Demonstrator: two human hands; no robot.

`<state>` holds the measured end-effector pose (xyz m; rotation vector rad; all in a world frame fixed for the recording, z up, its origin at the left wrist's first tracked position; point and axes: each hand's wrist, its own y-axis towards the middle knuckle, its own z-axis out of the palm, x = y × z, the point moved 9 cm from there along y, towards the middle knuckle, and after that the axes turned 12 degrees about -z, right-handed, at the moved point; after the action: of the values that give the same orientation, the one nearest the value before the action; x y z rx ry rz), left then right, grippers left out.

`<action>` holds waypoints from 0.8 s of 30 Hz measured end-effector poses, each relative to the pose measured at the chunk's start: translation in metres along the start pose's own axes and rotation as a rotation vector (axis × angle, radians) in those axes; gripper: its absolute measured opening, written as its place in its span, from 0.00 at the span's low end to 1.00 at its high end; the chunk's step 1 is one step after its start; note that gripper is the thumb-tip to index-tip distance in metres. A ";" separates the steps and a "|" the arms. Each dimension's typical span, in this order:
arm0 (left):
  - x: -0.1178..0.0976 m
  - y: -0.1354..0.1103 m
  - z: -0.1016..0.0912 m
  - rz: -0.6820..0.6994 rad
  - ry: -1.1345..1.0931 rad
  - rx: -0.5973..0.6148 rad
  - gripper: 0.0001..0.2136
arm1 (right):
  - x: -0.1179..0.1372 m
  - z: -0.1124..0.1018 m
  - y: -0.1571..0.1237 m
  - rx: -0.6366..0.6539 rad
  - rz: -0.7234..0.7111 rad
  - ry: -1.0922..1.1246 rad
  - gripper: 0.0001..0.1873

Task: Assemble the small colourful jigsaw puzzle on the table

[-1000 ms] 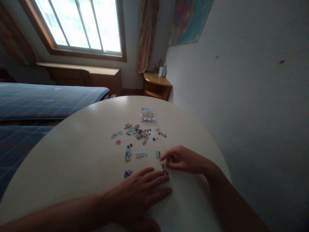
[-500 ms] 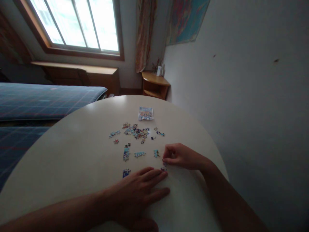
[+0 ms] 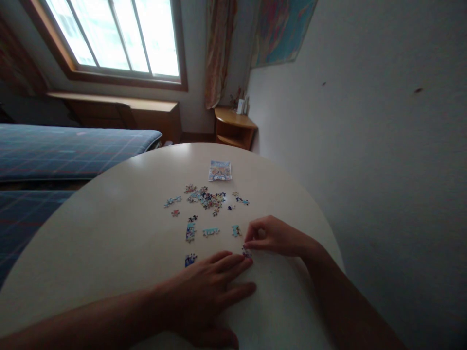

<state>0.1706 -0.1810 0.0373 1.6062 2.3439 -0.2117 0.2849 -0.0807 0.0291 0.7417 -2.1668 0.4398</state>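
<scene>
My left hand [image 3: 215, 291] lies flat on the white table, its fingers stretched to the right. Its fingertips touch the lower edge of a small purplish puzzle piece cluster [image 3: 247, 252]. From the right, the thumb and index finger of my right hand [image 3: 272, 236] pinch at the top of that cluster, on a puzzle piece largely covered by the fingertips. Just left of the right hand rests a light-blue and brown joined section [image 3: 236, 231]. A flat light-blue strip [image 3: 211, 232], a taller joined section [image 3: 190, 232] and a dark-blue section [image 3: 190, 260] lie further left.
Loose puzzle pieces [image 3: 207, 198] form a pile mid-table, with a few strays around it. Behind them lies a printed picture packet [image 3: 220, 171]. The round table [image 3: 120, 233] stands close to the wall [image 3: 365, 160] on the right; a plaid mattress [image 3: 73, 153] is at left.
My right hand's fingertips have shifted slightly left and down, onto the purplish cluster. My left hand has stayed almost still.
</scene>
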 end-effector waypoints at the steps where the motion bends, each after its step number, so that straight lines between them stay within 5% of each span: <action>1: 0.000 0.000 -0.001 0.002 -0.003 -0.006 0.35 | -0.001 0.000 0.000 -0.001 0.001 -0.015 0.09; 24: 0.000 0.000 -0.002 -0.008 -0.016 -0.023 0.34 | -0.003 -0.001 0.002 0.008 -0.068 -0.158 0.16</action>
<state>0.1704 -0.1803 0.0389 1.5796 2.3326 -0.1981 0.2859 -0.0779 0.0279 0.8771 -2.2791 0.3652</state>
